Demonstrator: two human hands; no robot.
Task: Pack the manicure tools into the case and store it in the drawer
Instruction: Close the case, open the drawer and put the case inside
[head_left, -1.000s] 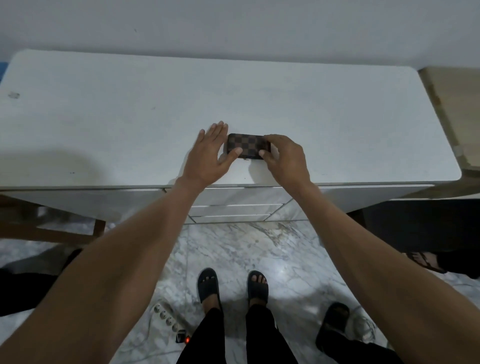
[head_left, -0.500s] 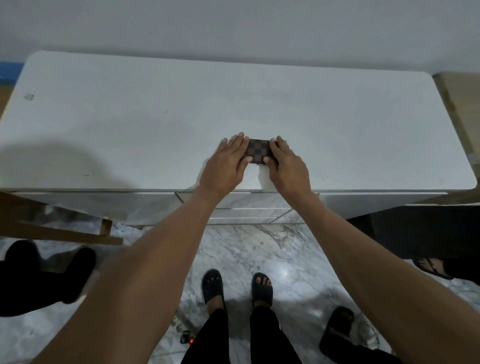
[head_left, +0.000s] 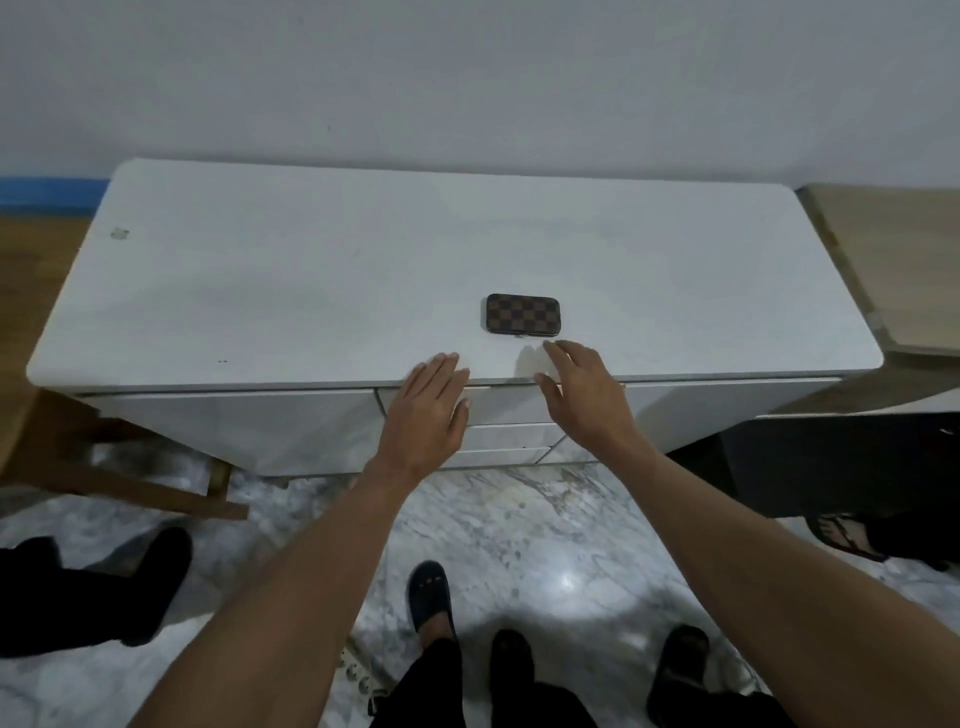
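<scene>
A small brown checkered manicure case (head_left: 522, 313) lies closed and flat on the white cabinet top (head_left: 311, 280), near its front edge. No loose tools are visible. My left hand (head_left: 427, 410) hovers over the front edge, fingers apart, holding nothing. My right hand (head_left: 584, 397) is just below and right of the case, fingers spread, empty and apart from it. Both hands are in front of the top drawer (head_left: 506, 404), which looks shut; two more drawer fronts (head_left: 511, 436) sit beneath it.
A white wall runs behind the cabinet. A wooden surface (head_left: 893, 260) adjoins on the right, a wooden frame (head_left: 156, 493) on the left. My sandalled feet (head_left: 431, 597) stand on marble floor beside a power strip (head_left: 358, 675); other people's feet at both sides.
Both hands let go of the case and drew back toward the cabinet's front edge. The case stays on the top. The camera pulled back.
</scene>
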